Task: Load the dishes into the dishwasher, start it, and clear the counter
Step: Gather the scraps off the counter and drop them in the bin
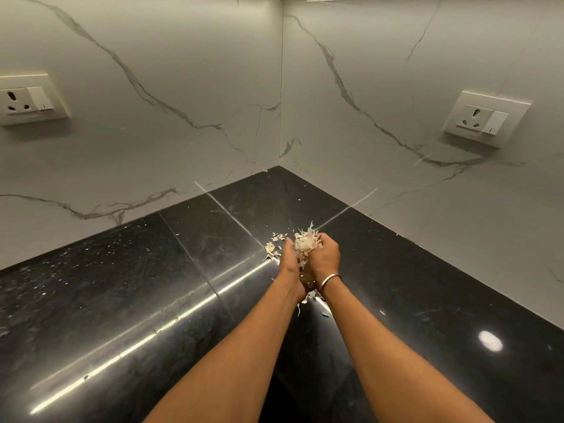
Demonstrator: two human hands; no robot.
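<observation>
A heap of pale, papery vegetable peels (305, 243) is gathered between both my hands above the black stone counter (128, 285), near its inner corner. My left hand (290, 264) cups the heap from the left, fingers curled in against it. My right hand (325, 259), with a thin metal bangle on its wrist, grips the heap from the right. More loose peels (272, 250) lie on the counter just left of my hands, and a few scraps (314, 296) hang or lie below my wrists. No dishes or dishwasher are in view.
White marble-look walls meet in a corner (280, 117) behind the counter. A socket with a switch (27, 100) sits on the left wall, another socket (485, 119) on the right wall. Small crumbs (325, 315) dot the glossy counter.
</observation>
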